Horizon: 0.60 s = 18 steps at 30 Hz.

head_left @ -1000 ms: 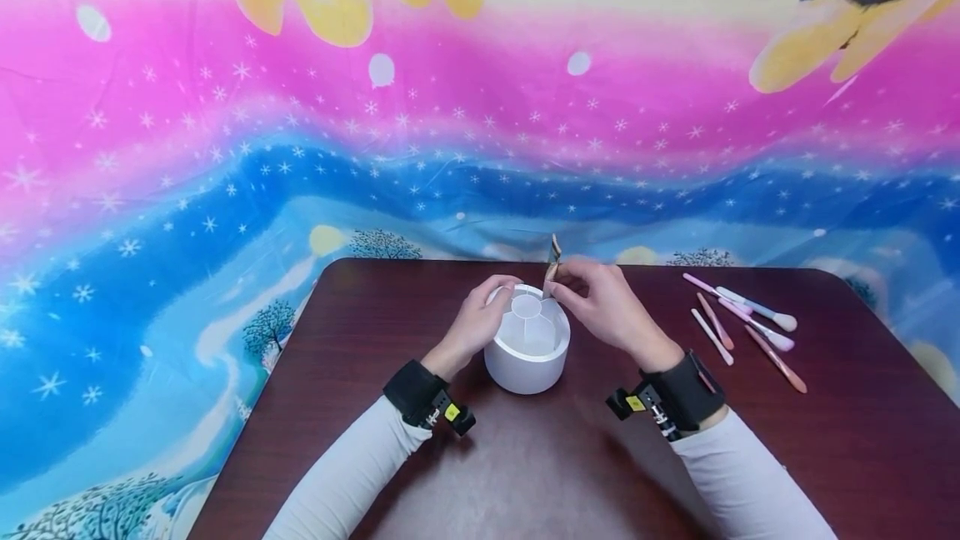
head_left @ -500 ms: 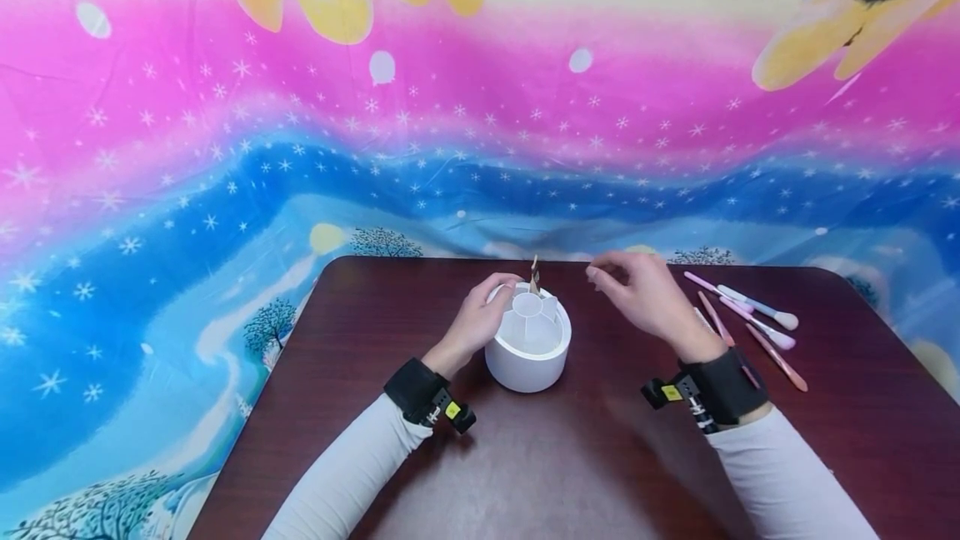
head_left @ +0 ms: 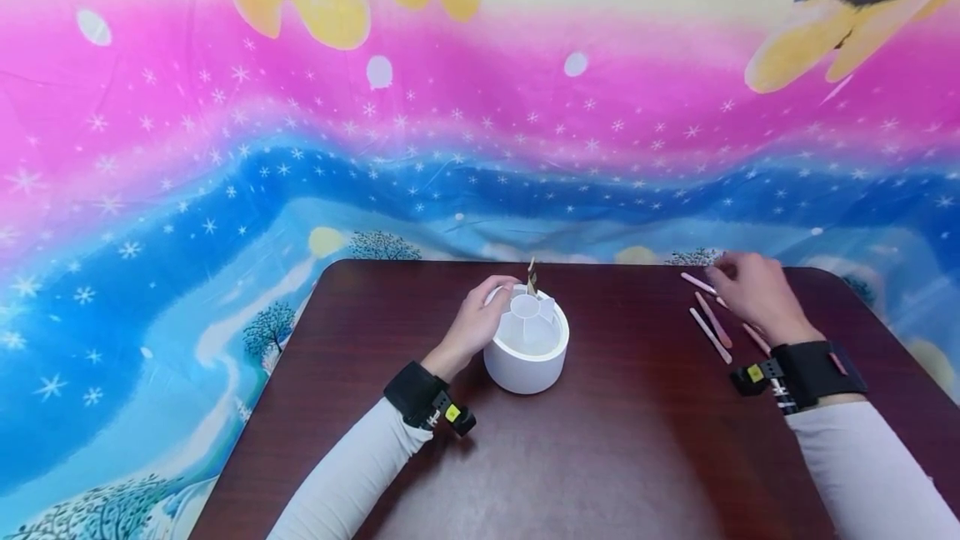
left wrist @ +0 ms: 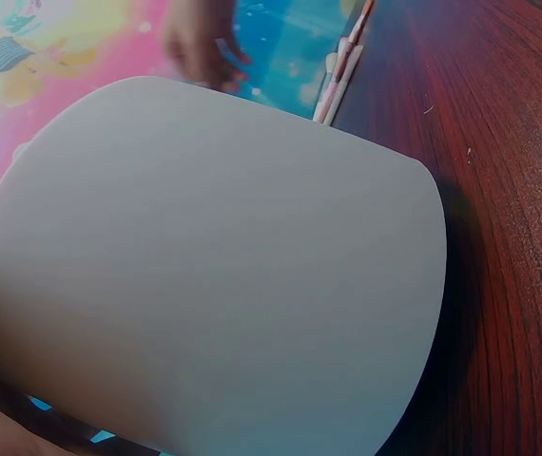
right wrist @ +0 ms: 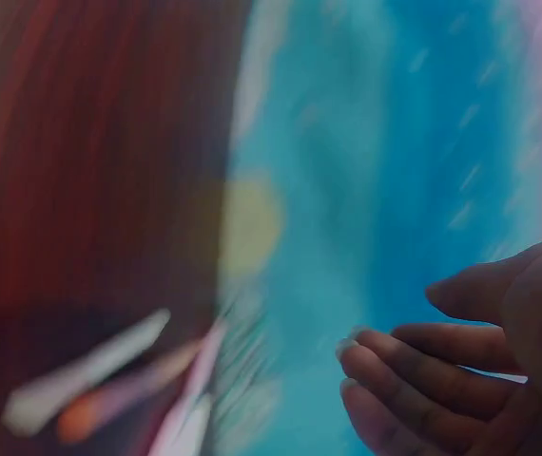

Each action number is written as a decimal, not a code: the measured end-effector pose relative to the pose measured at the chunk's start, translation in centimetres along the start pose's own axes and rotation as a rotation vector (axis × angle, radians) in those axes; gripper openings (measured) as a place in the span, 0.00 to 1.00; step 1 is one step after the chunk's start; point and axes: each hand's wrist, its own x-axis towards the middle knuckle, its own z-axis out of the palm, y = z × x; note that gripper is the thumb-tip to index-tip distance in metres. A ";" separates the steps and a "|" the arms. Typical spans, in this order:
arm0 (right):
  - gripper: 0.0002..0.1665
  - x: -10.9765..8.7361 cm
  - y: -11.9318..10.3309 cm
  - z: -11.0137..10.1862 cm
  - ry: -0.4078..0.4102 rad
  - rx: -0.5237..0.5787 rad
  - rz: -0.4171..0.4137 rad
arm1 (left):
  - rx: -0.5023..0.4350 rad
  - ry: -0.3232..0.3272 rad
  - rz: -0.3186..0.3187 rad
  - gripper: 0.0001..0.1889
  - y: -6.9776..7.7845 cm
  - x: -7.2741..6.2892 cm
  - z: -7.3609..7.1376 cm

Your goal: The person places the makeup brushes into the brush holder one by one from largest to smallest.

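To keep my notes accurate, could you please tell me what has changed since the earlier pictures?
The right hand let go of the gold-coloured item, which now stands in the white holder, and moved right, toward the brushes. The left hand and holder stayed put.

The left hand [head_left: 474, 325] grips the left rim of a round, white, divided plastic container [head_left: 525, 372] (a slim gold-coloured item [head_left: 532, 278] stands at its far side) on a dark reddish-brown wooden table [head_left: 592, 457]. The right hand [head_left: 763, 298] is over slender pink and white brushes [head_left: 710, 336] at right.

Dark red-brown table [head_left: 600, 448] with white round container [head_left: 525, 372] and slender brushes [head_left: 710, 336].
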 end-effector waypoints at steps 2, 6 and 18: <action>0.23 -0.2 2.5 0.1 -0.038 -0.016 0.062 | -0.003 0.000 -0.006 0.18 0.0 -0.1 0.0; 0.21 -1.2 6.7 0.8 -0.106 -0.040 0.198 | -0.003 -0.001 -0.010 0.19 0.0 -0.1 0.0; 0.27 -1.8 11.1 2.4 -0.171 -0.118 0.353 | -0.006 0.010 -0.016 0.19 -0.3 0.0 0.2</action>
